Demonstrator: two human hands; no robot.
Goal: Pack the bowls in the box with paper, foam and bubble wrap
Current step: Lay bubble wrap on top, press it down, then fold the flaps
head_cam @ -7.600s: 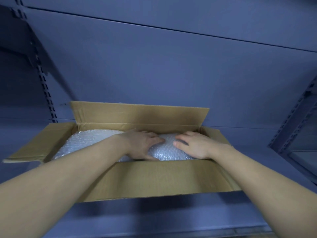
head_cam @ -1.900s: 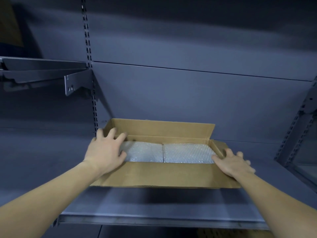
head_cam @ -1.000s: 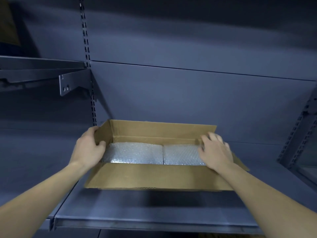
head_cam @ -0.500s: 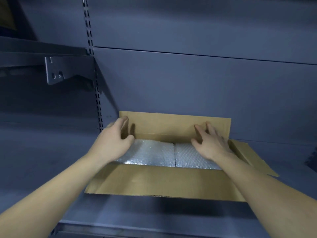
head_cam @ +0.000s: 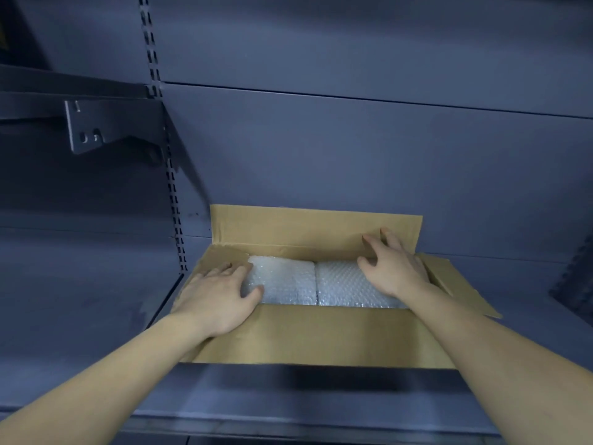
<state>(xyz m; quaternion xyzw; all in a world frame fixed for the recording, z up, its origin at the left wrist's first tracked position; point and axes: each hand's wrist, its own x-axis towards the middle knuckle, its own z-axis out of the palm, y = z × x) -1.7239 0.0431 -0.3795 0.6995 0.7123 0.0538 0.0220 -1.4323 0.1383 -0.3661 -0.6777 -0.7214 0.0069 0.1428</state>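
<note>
Grey metal shelf [head_cam: 321,396] against a grey back panel, an open cardboard box [head_cam: 321,335] on it, both hands at the box.
The left hand [head_cam: 218,300] lies flat, fingers straight, on the left end flap [head_cam: 218,256] folded inward, its thumb touching the bubble wrap. The right hand [head_cam: 391,268] has fingers spread and lightly bent, tips against the upright back flap [head_cam: 305,226], gripping nothing. Inside the box, 2 bubble wrap bundles [head_cam: 282,284] lie side by side, touching; their contents are hidden. The right end flap [head_cam: 459,284] splays outward. A shelf bracket [head_cam: 96,126] hangs upper left.
</note>
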